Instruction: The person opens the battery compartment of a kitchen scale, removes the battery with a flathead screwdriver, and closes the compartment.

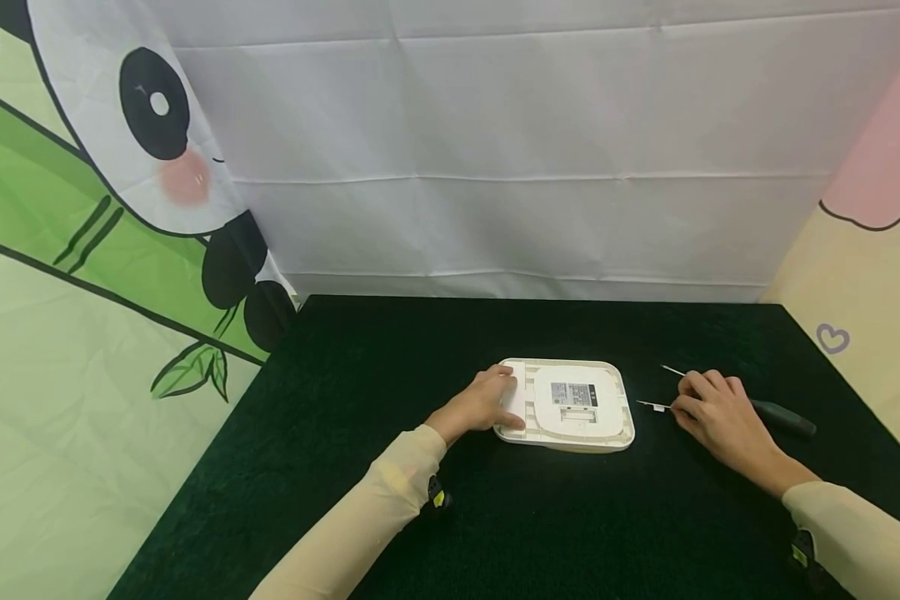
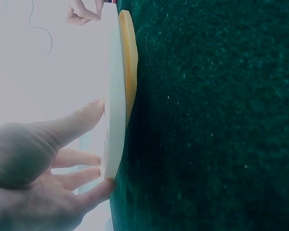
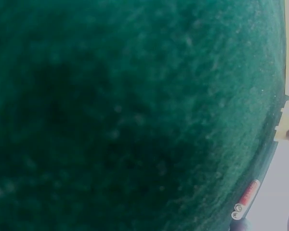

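Observation:
A flat white device (image 1: 579, 396) with rounded corners lies on the table, its labelled side up. A yellowish rim (image 2: 130, 62) shows beneath it in the left wrist view. My left hand (image 1: 486, 403) grips its left end, thumb and fingers spread across a plain white strip there. To the right of the device, my right hand (image 1: 727, 425) pinches a small thin piece with a white tab (image 1: 657, 407). A screwdriver (image 1: 783, 417) lies under that hand, its dark handle sticking out to the right and a thin shaft showing beyond the fingers.
Dark green cloth (image 1: 420, 333) covers the table. A white curtain (image 1: 495, 150) hangs behind, with a printed panda backdrop (image 1: 157, 108) at the left. In the right wrist view, a small red and silver thing (image 3: 246, 198) lies near the right hand.

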`<state>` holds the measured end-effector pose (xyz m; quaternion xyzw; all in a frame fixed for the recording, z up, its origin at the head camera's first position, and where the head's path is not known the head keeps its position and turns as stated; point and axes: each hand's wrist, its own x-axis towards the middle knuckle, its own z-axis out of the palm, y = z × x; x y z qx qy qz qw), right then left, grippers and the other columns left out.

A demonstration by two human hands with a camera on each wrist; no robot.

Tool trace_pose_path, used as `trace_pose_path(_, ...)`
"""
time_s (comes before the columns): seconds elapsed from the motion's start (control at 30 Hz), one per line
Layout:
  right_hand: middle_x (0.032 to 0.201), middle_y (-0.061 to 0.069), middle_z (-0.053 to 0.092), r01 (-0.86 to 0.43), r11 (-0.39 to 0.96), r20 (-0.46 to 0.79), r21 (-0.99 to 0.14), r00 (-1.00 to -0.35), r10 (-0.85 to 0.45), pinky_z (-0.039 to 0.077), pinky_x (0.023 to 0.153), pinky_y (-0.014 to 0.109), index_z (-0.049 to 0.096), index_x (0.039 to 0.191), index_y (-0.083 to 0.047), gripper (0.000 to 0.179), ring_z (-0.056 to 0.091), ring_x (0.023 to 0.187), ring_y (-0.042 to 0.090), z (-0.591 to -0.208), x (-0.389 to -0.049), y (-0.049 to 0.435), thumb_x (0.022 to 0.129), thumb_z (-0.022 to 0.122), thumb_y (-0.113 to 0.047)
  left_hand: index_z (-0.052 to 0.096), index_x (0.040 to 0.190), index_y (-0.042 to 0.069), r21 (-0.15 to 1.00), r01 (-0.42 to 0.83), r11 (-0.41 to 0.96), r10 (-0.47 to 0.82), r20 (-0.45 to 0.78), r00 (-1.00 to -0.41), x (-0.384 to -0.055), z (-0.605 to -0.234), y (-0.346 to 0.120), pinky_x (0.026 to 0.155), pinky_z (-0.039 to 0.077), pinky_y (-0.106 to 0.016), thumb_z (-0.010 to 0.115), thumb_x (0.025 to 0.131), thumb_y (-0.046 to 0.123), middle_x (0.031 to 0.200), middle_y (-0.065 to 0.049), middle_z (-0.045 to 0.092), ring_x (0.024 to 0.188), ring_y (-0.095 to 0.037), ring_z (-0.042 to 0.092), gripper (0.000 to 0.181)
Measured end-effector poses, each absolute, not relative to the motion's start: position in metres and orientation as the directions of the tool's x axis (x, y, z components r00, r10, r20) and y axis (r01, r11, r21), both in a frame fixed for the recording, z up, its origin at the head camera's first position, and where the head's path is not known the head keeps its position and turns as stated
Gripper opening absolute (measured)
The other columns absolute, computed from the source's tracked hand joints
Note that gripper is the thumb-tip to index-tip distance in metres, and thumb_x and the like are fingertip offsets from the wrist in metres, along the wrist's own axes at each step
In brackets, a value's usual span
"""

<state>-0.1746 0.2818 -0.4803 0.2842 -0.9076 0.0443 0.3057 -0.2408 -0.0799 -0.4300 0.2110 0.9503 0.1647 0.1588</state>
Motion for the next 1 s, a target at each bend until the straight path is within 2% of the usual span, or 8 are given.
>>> trace_pose_path(0.27, 0.089, 0.009, 0.052, -0.508, 0.857, 0.615, 0.087, -0.649, -0.448, 0.039, 0.074, 0.054, 0.072, 0.080, -0.004, 0.076, 0.047, 0.085, 0.032, -0.476, -0.179, 0.277, 0.103, 0.018, -0.051, 0.053, 0.138, 0.011, 0.375, 0.340, 0.863, 0.444, -0.240, -0.863, -0.242, -0.431, -0.079, 0.114, 0.035, -0.042, 0.079, 0.081, 0.037, 0.157, -0.003, 0.031, 0.140, -0.025, 0.035, 0.068)
trace_pose_path(0.3, 0.089, 0.010, 0.053, -0.506, 0.859, 0.616, 0.082, -0.652, -0.443, 0.040, 0.075, 0.055, 0.072, 0.080, -0.004, 0.072, 0.047, 0.086, 0.032, -0.476, -0.179, 0.277, 0.103, 0.021, -0.050, 0.053, 0.138, 0.011, 0.377, 0.338, 0.862, 0.443, -0.241, -0.863, -0.242, -0.431, -0.079, 0.114, 0.035, -0.042, 0.079, 0.081, 0.037, 0.157, -0.003, 0.031, 0.140, -0.025, 0.034, 0.068)
trace_pose_path(0.37, 0.090, 0.010, 0.053, -0.495, 0.865, 0.611, 0.078, -0.662, -0.434, 0.040, 0.075, 0.055, 0.073, 0.080, -0.003, 0.050, 0.047, 0.087, 0.033, -0.473, -0.180, 0.275, 0.100, 0.045, -0.040, 0.053, 0.138, 0.011, 0.381, 0.336, 0.861, 0.444, -0.242, -0.863, -0.242, -0.431, -0.079, 0.115, 0.034, -0.042, 0.079, 0.081, 0.037, 0.157, -0.003, 0.031, 0.140, -0.025, 0.034, 0.068)
trace_pose_path(0.47, 0.091, 0.012, 0.054, -0.480, 0.874, 0.607, 0.068, -0.676, -0.419, 0.039, 0.076, 0.056, 0.073, 0.081, -0.003, 0.014, 0.047, 0.088, 0.034, -0.468, -0.180, 0.272, 0.082, 0.072, -0.017, 0.053, 0.138, 0.010, 0.381, 0.341, 0.859, 0.448, -0.239, -0.862, -0.241, -0.431, -0.079, 0.115, 0.034, -0.042, 0.079, 0.082, 0.037, 0.157, -0.003, 0.031, 0.141, -0.025, 0.033, 0.068)
trace_pose_path(0.5, 0.092, 0.012, 0.055, -0.477, 0.877, 0.607, 0.066, -0.678, -0.414, 0.039, 0.076, 0.056, 0.073, 0.081, -0.003, 0.011, 0.047, 0.089, 0.034, -0.466, -0.181, 0.271, 0.073, 0.078, -0.009, 0.053, 0.138, 0.010, 0.381, 0.341, 0.860, 0.448, -0.239, -0.862, -0.241, -0.431, -0.079, 0.115, 0.033, -0.042, 0.079, 0.082, 0.037, 0.157, -0.003, 0.031, 0.141, -0.025, 0.033, 0.068)
trace_pose_path(0.53, 0.092, 0.012, 0.055, -0.471, 0.879, 0.608, 0.066, -0.680, -0.410, 0.039, 0.076, 0.056, 0.073, 0.081, -0.003, 0.016, 0.047, 0.089, 0.034, -0.465, -0.181, 0.269, 0.067, 0.081, -0.003, 0.053, 0.138, 0.010, 0.380, 0.343, 0.859, 0.448, -0.237, -0.862, -0.241, -0.431, -0.079, 0.115, 0.033, -0.042, 0.079, 0.082, 0.037, 0.157, -0.003, 0.031, 0.141, -0.025, 0.033, 0.067)
trace_pose_path(1.0, 0.092, 0.011, 0.055, -0.478, 0.872, 0.610, 0.100, -0.663, -0.434, 0.041, 0.080, 0.055, 0.074, 0.082, -0.005, 0.014, 0.048, 0.089, 0.033, -0.457, -0.194, 0.241, 0.070, 0.081, -0.004, 0.053, 0.138, 0.010, 0.390, 0.336, 0.857, 0.446, -0.235, -0.864, -0.242, -0.433, -0.080, 0.115, 0.034, -0.042, 0.079, 0.081, 0.036, 0.157, -0.003, 0.031, 0.140, -0.025, 0.034, 0.067)
